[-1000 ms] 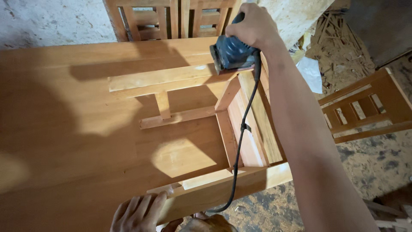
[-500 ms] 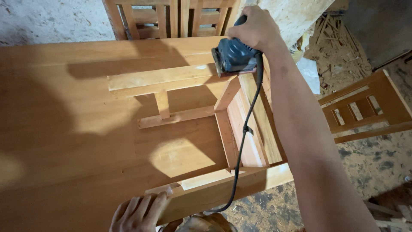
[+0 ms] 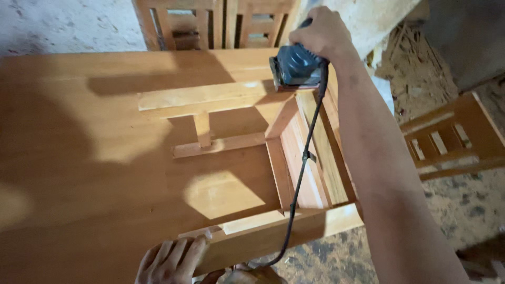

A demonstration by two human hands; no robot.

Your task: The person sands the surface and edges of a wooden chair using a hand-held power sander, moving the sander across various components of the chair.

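Far left: a broad wooden table top (image 3: 68, 158), orange-brown, crossed by soft shadows and one bright patch of light. Behind its far edge, a pale rough wall (image 3: 63, 23).

Lower middle: the left hand (image 3: 171, 260), fingers spread flat, pressed on the near leg (image 3: 263, 239) of a wooden chair frame (image 3: 294, 158) that lies on the table. No closed grip here, only an open palm resting on the wood.

Above it, the chair frame itself, on its side: one long rail (image 3: 205, 97) across the top, a short upright piece and a thinner rail below it, then the side rails running toward the near leg.

Top middle, behind the table: two more chair backs (image 3: 210, 23) with slats, standing upright.

Right of the centre, at the far corner of the frame: a blue sander (image 3: 295, 67), its base set on the wood where the long rail meets the side rail. Right hand (image 3: 321, 34) on top of it, fingers wrapped tight around the body, arm stretched out from the lower right. Black cord (image 3: 302, 168) hanging from the sander, down across the frame and past the near leg.

Far right: another slatted chair part (image 3: 452, 139) lying on a floor (image 3: 463, 210) covered with sawdust and shavings.
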